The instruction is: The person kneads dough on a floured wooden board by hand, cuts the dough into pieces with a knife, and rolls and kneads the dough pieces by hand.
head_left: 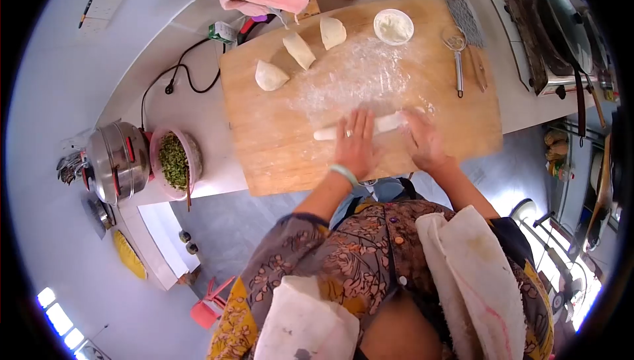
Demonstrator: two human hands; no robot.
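A long pale dough roll (pixel 323 135) lies crosswise on the floured wooden board (pixel 264 142). My left hand (pixel 356 142), with a ring and a pale bangle, rests flat on it with fingers stretched out. Over its right end is my right hand (pixel 424 139), slightly blurred, the fingers extended and touching the dough. Part of the roll is hidden under both hands. Beyond it, white flour (pixel 356 76) is spread over the board. Three cut dough pieces stand at the back left: a rounded one (pixel 270 76), a long one (pixel 299 50) and another (pixel 333 32).
A white bowl of flour (pixel 393 27) sits at the board's back edge. To the right lie a wire skimmer (pixel 457 63) and a wooden-handled tool (pixel 478 69). On the left are a bowl of chopped greens (pixel 174 162) and a steel pot (pixel 119 162). A stove with a wok (pixel 561 23) stands right.
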